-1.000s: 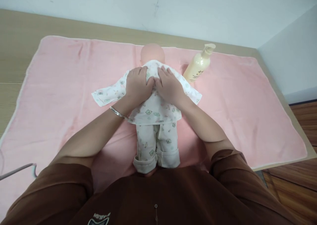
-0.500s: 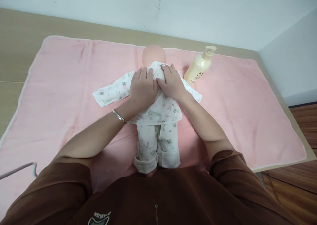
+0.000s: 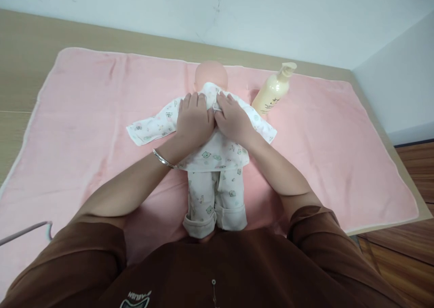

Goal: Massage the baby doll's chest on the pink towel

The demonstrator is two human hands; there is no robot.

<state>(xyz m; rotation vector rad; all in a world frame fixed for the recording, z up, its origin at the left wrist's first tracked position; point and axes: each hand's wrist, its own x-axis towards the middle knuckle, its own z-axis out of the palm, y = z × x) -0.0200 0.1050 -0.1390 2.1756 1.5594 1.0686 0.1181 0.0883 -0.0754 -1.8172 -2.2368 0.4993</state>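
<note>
A baby doll [image 3: 210, 73] lies on a pink mat, wearing a white printed shirt [image 3: 217, 156] and matching trousers [image 3: 200, 195] with turned-up cuffs. My left hand [image 3: 195, 118] rests on the doll's upper body, fingers laid out along the cloth. Beside it my right hand [image 3: 234, 119] lies on the other half of the shirt's chest, its fingers slightly bent and its thumb towards my left hand. A thin white tie [image 3: 216, 107] shows by the right thumb and forefinger; whether it is pinched is unclear. The shirt's sleeves spread out to both sides.
A pale yellow pump bottle [image 3: 273, 91] stands on the mat to the right of the doll. The pink mat [image 3: 339, 141] covers much of the wooden table [image 3: 30, 37], which meets a white wall at the back. A grey cord [image 3: 25, 232] enters at the lower left.
My right hand has shifted slightly left, its fingers now closer to the middle of the shirt, and the white tie has come into view. My left hand has hardly moved.
</note>
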